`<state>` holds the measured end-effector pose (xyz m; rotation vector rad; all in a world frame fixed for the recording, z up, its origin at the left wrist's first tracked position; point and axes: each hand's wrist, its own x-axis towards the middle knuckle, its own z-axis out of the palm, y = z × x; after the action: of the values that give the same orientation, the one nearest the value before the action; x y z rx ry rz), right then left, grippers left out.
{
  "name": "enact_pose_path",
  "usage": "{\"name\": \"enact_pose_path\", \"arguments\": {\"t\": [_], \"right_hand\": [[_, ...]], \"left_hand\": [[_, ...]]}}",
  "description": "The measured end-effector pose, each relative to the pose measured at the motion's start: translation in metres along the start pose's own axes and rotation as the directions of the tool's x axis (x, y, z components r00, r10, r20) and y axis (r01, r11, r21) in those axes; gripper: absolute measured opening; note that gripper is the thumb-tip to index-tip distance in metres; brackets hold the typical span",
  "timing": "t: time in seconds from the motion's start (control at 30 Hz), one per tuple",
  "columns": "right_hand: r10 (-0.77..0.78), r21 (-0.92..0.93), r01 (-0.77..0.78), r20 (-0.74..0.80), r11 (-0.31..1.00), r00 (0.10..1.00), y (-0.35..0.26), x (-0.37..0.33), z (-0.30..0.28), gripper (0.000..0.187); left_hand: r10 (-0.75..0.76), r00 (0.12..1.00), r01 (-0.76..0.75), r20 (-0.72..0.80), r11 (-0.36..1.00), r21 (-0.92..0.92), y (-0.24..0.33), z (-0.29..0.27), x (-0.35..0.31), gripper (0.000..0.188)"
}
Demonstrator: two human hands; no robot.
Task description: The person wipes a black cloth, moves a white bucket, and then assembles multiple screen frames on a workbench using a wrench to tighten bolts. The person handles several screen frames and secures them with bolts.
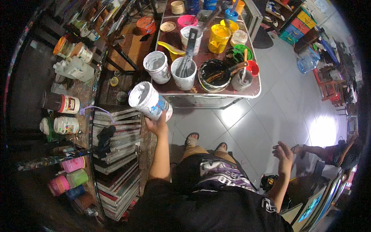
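My left hand (157, 123) is closed around the lower part of a white plastic paint tub (148, 101), which tilts to the left off the table's near left corner. Grey-white paint coats its inside and rim. Out to the right, my right hand (283, 151) hangs over the floor, fingers apart and holding nothing. On the table's near edge stand a white tub of grey paint (156, 70), another white tub (184, 80) with a grey-smeared spatula (189, 50) in it, and a pot of black paint (214, 79) with a brown-handled tool across it.
More tubs cover the table (177, 91), among them a yellow tub (218, 40) and a red cup (253, 67). At left, a shelf (87, 104) carries jars above stacked frames (116, 154). Another person's leg (320, 150) shows at right, beyond the tiled floor (266, 100).
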<state>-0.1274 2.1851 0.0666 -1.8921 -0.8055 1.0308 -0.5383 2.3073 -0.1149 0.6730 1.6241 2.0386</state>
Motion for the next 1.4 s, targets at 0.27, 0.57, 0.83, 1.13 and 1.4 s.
{"name": "enact_pose_path", "arguments": {"t": [0.27, 0.57, 0.83, 1.13, 1.4], "right_hand": [[0.042, -0.114, -0.036, 0.050, 0.993, 0.998, -0.006, 0.012, 0.008, 0.028], [0.147, -0.132, -0.131, 0.124, 0.983, 0.981, 0.005, 0.002, 0.036, 0.031], [0.175, -0.184, -0.149, 0.135, 0.972, 0.975, 0.005, -0.015, 0.050, 0.032], [0.202, -0.165, -0.181, 0.119, 0.970, 0.972, 0.017, -0.026, 0.051, 0.030], [0.205, -0.210, -0.180, 0.103, 0.961, 0.973, 0.029, -0.027, 0.043, 0.030]], "left_hand": [[0.221, 0.973, -0.214, -0.067, 0.972, 0.093, -0.046, 0.043, 0.025, 0.072], [-0.008, 0.984, -0.078, 0.177, 0.878, 0.472, -0.088, 0.049, 0.038, 0.073], [-0.012, 0.962, -0.071, 0.274, 0.954, 0.290, -0.092, 0.042, 0.068, 0.084], [-0.254, 0.926, 0.152, 0.278, 0.927, 0.344, -0.067, 0.046, 0.084, 0.081], [-0.273, 0.948, 0.217, 0.161, 0.929, 0.299, -0.102, 0.023, 0.058, 0.095]]}}
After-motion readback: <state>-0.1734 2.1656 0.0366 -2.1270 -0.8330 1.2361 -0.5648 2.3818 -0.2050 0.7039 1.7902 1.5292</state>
